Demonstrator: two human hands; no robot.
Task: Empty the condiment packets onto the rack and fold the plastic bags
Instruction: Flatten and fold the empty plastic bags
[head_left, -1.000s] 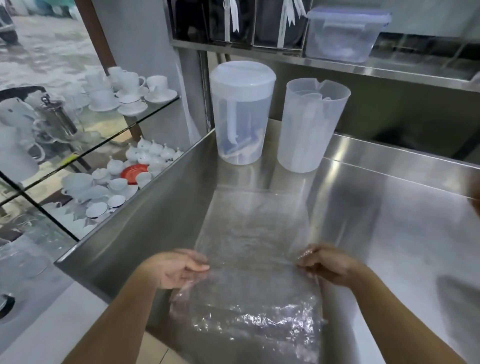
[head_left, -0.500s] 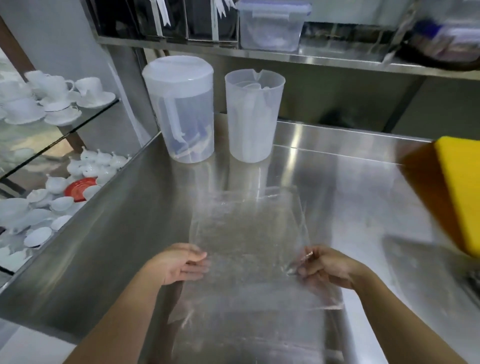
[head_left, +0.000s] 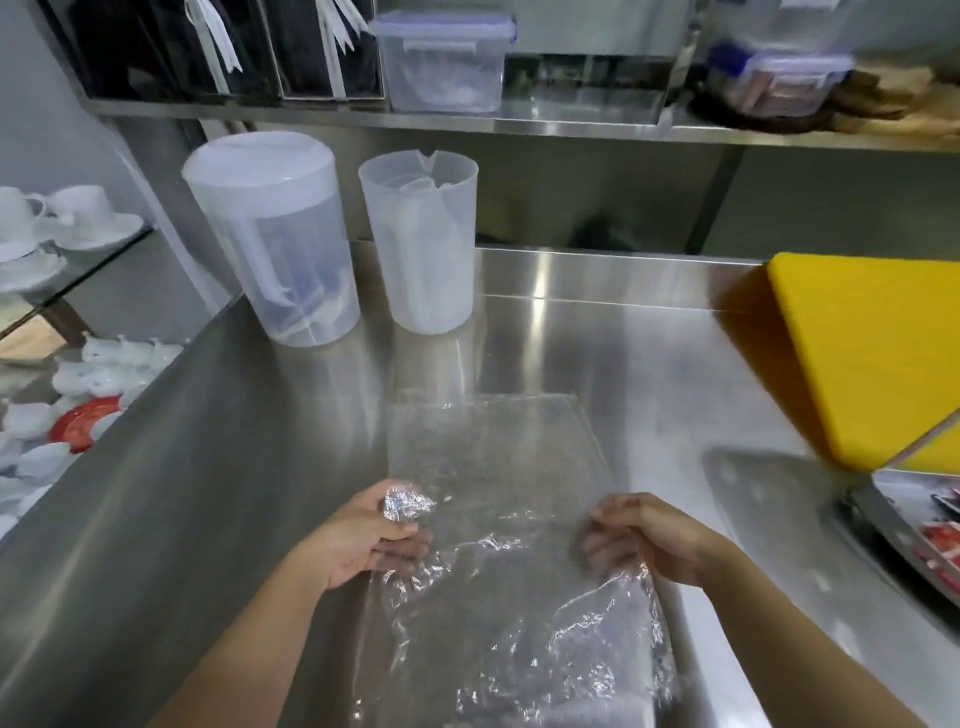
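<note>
A clear plastic bag (head_left: 493, 467) lies flat on the steel counter (head_left: 649, 374), its near half crinkled and hanging over the front edge. My left hand (head_left: 363, 540) grips the bag's left edge, pinching a bunched bit of film. My right hand (head_left: 644, 535) grips the right edge, fingers curled under the plastic. Both hands sit level with each other about midway along the bag. No condiment packets show inside the bag.
Two translucent plastic jugs, one lidded (head_left: 270, 239) and one without a lid (head_left: 421, 244), stand at the back left. A yellow cutting board (head_left: 872, 353) lies at the right. A steel shelf (head_left: 519, 122) above carries lidded boxes (head_left: 444, 62). White cups (head_left: 62, 218) fill glass shelves at the left.
The view has swung right, bringing the yellow board in. Both hands have closed more tightly on the bag's edges, and the near half is more lifted and crumpled.
</note>
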